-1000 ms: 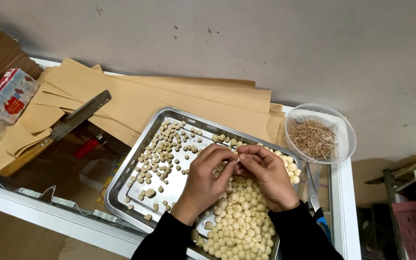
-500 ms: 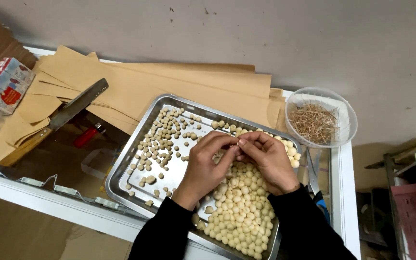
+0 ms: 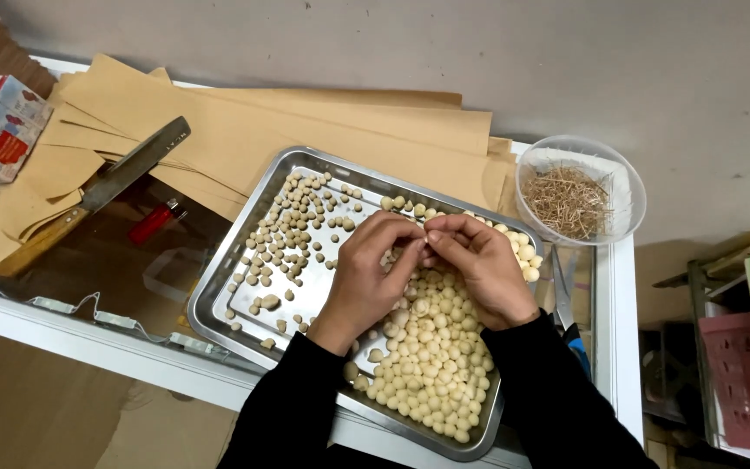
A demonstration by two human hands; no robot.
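Fingers of left hand [image 3: 366, 274] and right hand [image 3: 475, 265] pinch one pale seed [image 3: 433, 236] over the tray [image 3: 245, 252], clear bowl [image 3: 581, 188] nearby.

My left hand [image 3: 366, 274] and right hand [image 3: 477, 267] meet fingertip to fingertip over a metal tray [image 3: 245, 247], pinching one small pale seed [image 3: 432, 236] between them. Whole pale seeds [image 3: 431, 352] lie heaped under my right wrist; smaller brownish pieces [image 3: 292, 230] lie scattered on the tray's left half. A clear bowl [image 3: 622, 169] of thin brown slivers stands beside the tray's far right corner. A cleaver [image 3: 110, 187] rests on brown paper sheets [image 3: 305, 122].
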